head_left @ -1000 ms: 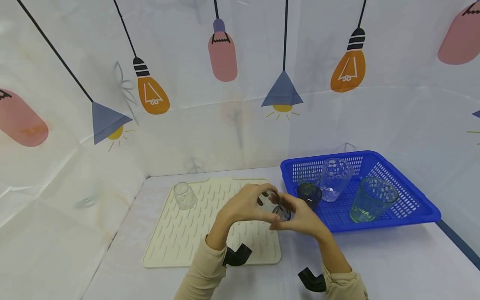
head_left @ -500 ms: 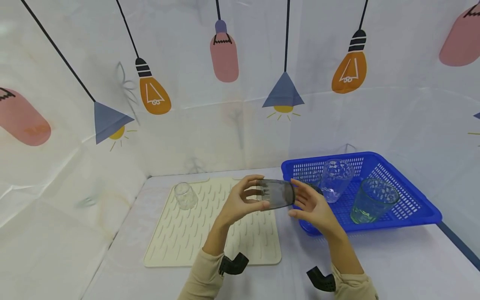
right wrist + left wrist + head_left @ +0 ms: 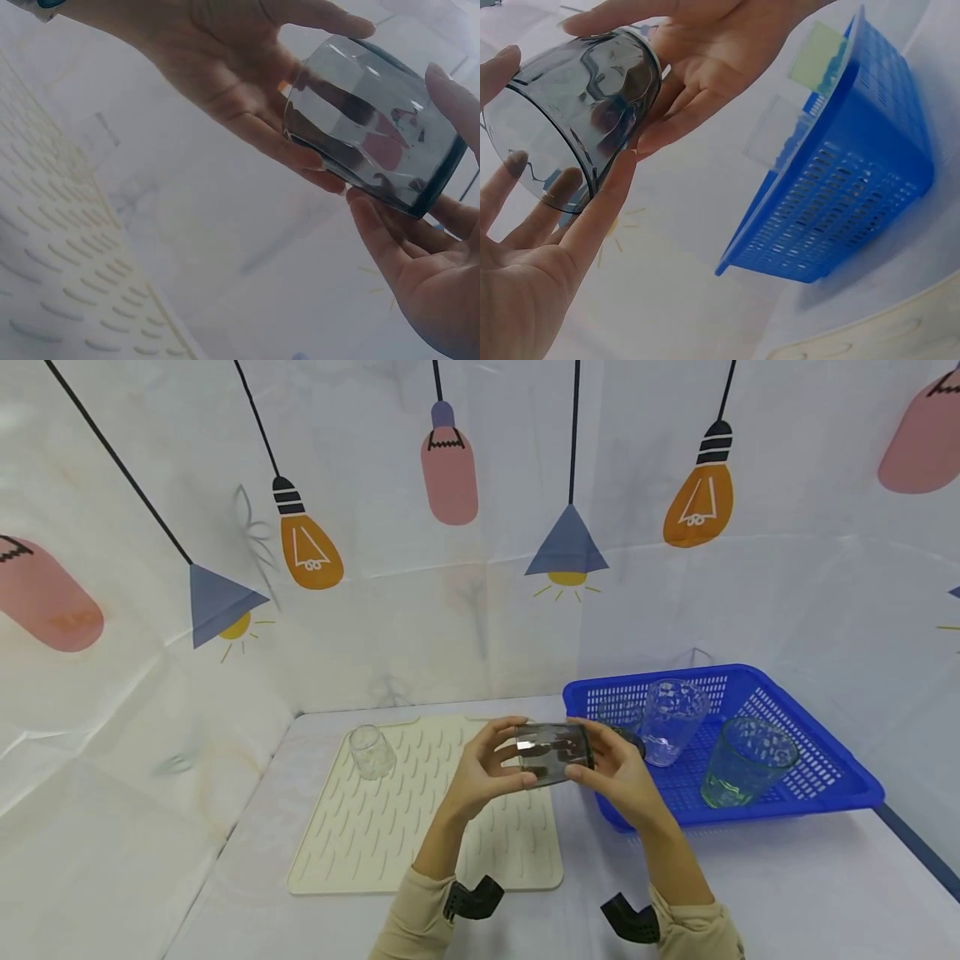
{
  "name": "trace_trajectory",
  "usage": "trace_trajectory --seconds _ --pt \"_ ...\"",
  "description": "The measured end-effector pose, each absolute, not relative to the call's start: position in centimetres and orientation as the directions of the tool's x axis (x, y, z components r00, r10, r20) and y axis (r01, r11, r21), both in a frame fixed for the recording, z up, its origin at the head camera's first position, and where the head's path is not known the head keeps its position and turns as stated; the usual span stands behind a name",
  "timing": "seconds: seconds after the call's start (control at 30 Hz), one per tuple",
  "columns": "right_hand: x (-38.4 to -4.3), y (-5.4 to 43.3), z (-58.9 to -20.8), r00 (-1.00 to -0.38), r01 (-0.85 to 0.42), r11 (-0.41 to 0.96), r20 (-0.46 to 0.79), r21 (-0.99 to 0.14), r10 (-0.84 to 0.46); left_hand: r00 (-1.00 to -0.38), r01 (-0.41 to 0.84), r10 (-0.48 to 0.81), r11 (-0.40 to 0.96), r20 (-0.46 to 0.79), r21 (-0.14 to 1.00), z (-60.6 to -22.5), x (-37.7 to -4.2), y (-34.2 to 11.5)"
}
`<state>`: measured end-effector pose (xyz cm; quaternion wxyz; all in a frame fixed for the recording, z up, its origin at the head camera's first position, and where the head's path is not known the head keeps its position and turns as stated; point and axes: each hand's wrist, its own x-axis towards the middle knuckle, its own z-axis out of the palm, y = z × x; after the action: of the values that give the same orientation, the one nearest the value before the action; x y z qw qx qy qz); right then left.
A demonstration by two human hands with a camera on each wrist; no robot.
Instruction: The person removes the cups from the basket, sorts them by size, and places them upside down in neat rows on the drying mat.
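Note:
A smoky grey drinking glass lies on its side in the air between my hands, in front of the basket's left end. My left hand grips its rim end, the thumb low and the fingers over the top. At the base end, my right hand holds it between thumb and fingers. The left wrist view shows the glass with its open mouth toward my left palm. In the right wrist view the thick base of the glass faces my right palm.
A cream draining mat lies on the white table, with a clear glass at its back left corner. To the right stands a blue basket holding a clear tumbler, a greenish glass and other glasses partly hidden by my right hand.
The grey glass was end-on between both hands, then swung sideways. Half a second ago my right fingers were spread at its base; now they have moved left and grip it.

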<state>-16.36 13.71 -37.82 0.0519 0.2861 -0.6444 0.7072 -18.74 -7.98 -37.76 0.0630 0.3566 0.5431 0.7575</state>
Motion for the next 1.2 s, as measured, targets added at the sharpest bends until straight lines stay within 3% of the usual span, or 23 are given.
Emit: trace_trajectory --seconds 0.37,0.8,1.0,1.2 --pt "-16.3 13.5 -37.9 -0.862 -0.423 -0.122 0.440 -0.898 -0.250 -0.718 0.289 0.556 -0.307 0.418 0.907 -37.8 -18.8 -9.1" --pt "-17.1 13.2 -37.8 -0.906 -0.358 -0.056 0.361 -0.932 -0.221 -0.740 0.402 0.532 -0.139 0.411 0.905 -40.2 -17.3 -13.1" --pt "-17.9 13.0 -38.1 -0.928 -0.306 -0.045 0.309 -0.951 -0.210 -0.834 0.414 0.429 0.071 0.347 0.907 -42.0 -15.7 -17.3" --pt "-18.7 13.0 -38.3 -0.928 -0.309 -0.045 0.311 -0.950 -0.206 -0.941 0.335 0.170 0.341 0.293 0.878 -43.9 -13.9 -22.0"
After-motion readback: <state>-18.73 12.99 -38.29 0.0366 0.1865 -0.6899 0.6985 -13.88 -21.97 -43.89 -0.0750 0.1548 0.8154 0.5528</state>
